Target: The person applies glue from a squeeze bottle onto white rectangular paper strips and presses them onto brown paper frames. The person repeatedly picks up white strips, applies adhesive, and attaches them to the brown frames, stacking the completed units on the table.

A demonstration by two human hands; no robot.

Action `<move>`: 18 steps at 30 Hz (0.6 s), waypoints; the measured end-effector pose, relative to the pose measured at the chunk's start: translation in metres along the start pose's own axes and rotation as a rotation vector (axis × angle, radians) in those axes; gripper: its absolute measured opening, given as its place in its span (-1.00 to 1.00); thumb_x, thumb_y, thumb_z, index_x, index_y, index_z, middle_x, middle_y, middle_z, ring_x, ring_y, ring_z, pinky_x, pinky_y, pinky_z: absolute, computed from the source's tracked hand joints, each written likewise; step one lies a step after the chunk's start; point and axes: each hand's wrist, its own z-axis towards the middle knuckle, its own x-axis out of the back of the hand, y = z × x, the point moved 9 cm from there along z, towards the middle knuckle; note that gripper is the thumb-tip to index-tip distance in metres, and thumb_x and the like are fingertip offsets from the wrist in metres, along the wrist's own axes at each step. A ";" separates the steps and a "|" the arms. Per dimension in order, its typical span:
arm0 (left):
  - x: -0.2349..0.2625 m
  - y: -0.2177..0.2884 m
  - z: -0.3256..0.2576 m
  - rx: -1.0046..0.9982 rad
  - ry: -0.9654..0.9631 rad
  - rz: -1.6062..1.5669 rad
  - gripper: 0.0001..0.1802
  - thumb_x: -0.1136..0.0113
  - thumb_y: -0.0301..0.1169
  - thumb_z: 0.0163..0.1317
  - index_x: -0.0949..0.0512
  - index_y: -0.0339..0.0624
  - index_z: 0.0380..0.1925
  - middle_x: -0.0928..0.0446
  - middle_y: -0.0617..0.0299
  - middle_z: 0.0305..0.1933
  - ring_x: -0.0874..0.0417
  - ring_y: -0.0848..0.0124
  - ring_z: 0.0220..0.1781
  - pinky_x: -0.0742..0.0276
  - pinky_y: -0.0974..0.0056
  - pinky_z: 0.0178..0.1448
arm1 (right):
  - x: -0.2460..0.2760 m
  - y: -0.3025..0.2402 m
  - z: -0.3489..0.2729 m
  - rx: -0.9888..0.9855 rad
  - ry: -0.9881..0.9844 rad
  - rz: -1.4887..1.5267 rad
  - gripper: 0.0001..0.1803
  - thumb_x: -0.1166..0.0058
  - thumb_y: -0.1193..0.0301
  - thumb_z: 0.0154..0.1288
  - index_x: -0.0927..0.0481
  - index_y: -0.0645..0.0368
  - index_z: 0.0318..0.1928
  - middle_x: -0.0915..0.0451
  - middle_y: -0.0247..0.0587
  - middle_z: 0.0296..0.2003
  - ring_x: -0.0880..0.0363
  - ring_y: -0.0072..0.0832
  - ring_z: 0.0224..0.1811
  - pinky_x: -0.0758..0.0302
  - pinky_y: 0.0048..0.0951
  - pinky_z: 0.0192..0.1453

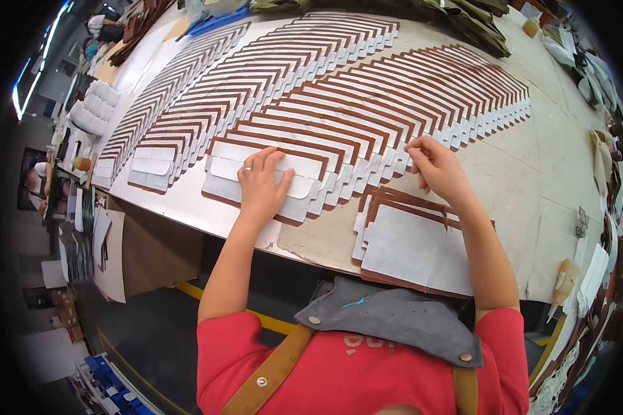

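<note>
Left hand is laid flat, fingers spread, on the front piece of the middle row of overlapping white-and-brown cut pieces; a ring is seen on one finger. Right hand is curled, its fingertips pressed together on the edge of a piece in the right row, pinching it as far as can be told. Three such rows are fanned out across the table, the left row lying well apart from both hands. A stack of pieces is set near the table's front edge, just below the right hand and partly covered by the right forearm. Scraps and dark green material are piled at the far edge, with more clutter along the right side. A grey apron bib with tan straps is worn over a red shirt
</note>
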 end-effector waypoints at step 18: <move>0.001 0.013 0.001 0.013 0.019 -0.051 -0.65 -0.17 -0.24 0.13 -0.47 -0.08 -0.09 -0.41 0.24 0.06 -0.30 0.15 0.09 -0.13 0.01 0.13 | 0.014 0.021 -0.036 0.166 -0.033 -0.009 -0.81 0.03 0.42 0.30 -0.50 0.24 -0.14 -0.53 -0.26 -0.44 -0.49 -0.60 -0.53 -0.47 -0.53 -0.44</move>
